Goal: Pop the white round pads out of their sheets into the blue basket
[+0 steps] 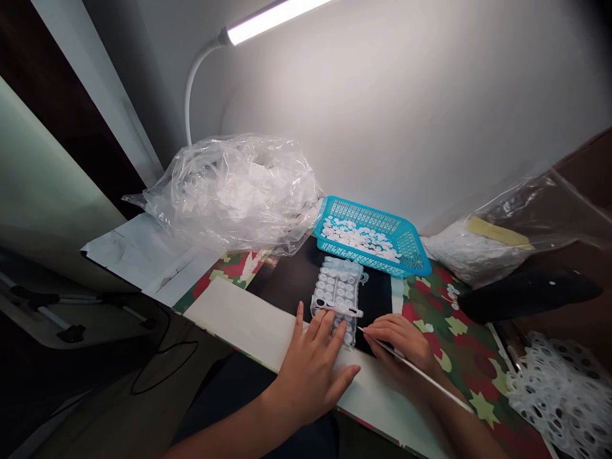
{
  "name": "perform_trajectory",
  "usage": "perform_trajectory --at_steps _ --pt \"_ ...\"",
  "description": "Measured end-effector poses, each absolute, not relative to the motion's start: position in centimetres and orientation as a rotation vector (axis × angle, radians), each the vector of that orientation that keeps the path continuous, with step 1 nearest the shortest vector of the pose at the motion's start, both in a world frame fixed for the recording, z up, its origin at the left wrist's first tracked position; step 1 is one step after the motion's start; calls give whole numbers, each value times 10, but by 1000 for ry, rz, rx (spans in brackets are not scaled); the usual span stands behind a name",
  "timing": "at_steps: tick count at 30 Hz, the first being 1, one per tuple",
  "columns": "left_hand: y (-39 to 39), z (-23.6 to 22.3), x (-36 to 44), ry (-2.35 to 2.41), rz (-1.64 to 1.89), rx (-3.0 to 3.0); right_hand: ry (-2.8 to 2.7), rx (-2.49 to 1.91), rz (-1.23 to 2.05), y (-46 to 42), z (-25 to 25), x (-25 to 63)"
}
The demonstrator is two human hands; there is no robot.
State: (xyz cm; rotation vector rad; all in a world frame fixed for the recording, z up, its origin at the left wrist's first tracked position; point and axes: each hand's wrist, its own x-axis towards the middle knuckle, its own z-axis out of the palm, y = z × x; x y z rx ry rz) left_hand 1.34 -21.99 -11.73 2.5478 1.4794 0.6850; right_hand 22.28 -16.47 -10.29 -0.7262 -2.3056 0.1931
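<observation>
A clear plastic tray (338, 280) with rows of round white pieces lies on the black mat (277, 284). My left hand (310, 366) rests on its near part with the fingers stretched out, covering some of the pieces. Just past those fingertips, a white strip with dark oval holes (338, 308) lies across the tray. To the right of the tray, my right hand (399, 341) pinches a thin white stick (442, 386). The stick's tip points at the tray's near right edge; whether it touches cannot be made out.
Behind the tray stands a blue basket (415, 258) of small white pieces. A large clear plastic bag (234, 191) sits back left, another bag (482, 248) back right. White ring-shaped parts (564, 389) are heaped at the lower right. A lit lamp (277, 19) hangs overhead.
</observation>
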Motion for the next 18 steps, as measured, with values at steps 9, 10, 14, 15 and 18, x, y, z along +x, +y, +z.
perform_trajectory --at_steps 9,10,14,15,18 --pt "-229 -121 19 1301 666 2650 -2474 -620 52 -158 -111 231" --pt "-229 -121 19 1299 664 2641 -2489 -612 39 -157 -111 232" --pt "-229 -123 18 1289 671 2599 -2518 -572 -42 -159 -109 231" --pt "-229 -123 18 1284 680 2588 -2533 -574 -86 -161 -108 230" --pt "-229 -124 18 1262 697 2551 -2593 -642 -279 -166 -106 224"
